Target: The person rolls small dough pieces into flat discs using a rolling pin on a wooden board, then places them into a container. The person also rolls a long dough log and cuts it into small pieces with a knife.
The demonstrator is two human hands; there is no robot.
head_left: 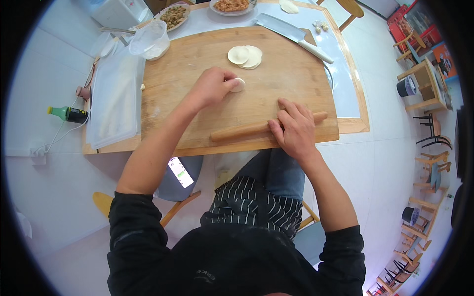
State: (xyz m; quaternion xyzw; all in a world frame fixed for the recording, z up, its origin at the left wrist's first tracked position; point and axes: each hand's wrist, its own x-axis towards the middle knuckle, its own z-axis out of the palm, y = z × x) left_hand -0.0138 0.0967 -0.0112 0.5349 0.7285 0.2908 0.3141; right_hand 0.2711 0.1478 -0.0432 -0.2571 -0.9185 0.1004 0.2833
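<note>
My left hand (213, 88) pinches the edge of a small round dough wrapper (239, 85) on the wooden board (182, 64). Near the board's front edge, my right hand (296, 127) rests over the right part of a wooden rolling pin (242, 130), its fingers closed around it. The pin lies at a slight slant, its left end bare. Just beyond my left hand is a small stack of thin, pale dough wrappers (252, 56), overlapping one another.
A cleaver (281, 28) lies across the board's far right corner. At the far left stands a clear plastic tub (150, 42) beside a long translucent container (114, 98). Two plates of filling (175, 17) sit at the back. A phone (180, 172) lies on a chair below the table.
</note>
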